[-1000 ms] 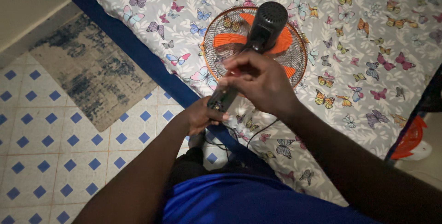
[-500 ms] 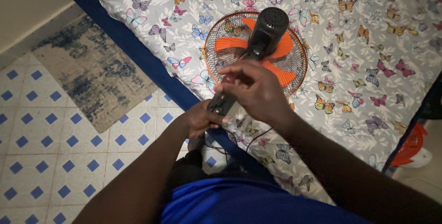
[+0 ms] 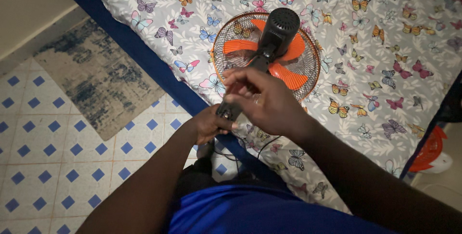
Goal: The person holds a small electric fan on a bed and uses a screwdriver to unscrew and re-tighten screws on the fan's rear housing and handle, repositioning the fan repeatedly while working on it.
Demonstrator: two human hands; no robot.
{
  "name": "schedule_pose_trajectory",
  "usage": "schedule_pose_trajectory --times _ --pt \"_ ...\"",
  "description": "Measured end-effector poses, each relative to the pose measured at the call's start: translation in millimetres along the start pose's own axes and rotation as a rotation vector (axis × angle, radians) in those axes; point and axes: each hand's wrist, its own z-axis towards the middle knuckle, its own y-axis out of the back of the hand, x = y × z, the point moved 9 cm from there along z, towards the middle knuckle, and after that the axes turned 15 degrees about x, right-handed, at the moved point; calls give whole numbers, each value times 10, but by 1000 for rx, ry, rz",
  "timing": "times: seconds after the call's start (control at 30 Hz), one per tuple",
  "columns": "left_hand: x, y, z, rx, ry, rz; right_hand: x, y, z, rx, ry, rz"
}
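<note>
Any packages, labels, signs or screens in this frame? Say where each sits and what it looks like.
None show. The hands hold the black stem of an orange-bladed fan lying on a butterfly-print bedsheet; no label shows on it.

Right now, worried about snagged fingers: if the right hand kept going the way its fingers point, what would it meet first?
Probably the fan's black stem under the right hand; beyond it, the left hand. Depth is unclear.
</note>
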Motion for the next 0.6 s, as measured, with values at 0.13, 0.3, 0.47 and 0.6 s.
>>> schedule_pose_trajectory --times 0.13,0.3,0.47,0.6 --pt "-6 54 43 -22 -1 52 -172 73 -3 -170 -162 -60" --pt "41 83 74 13 -13 22 -299 118 21 -201 -148 238" --pt "79 86 59 -31 10 47 75 191 0 -72 82 -204" --pt "86 51 44 -26 26 52 33 175 21 23 73 -13"
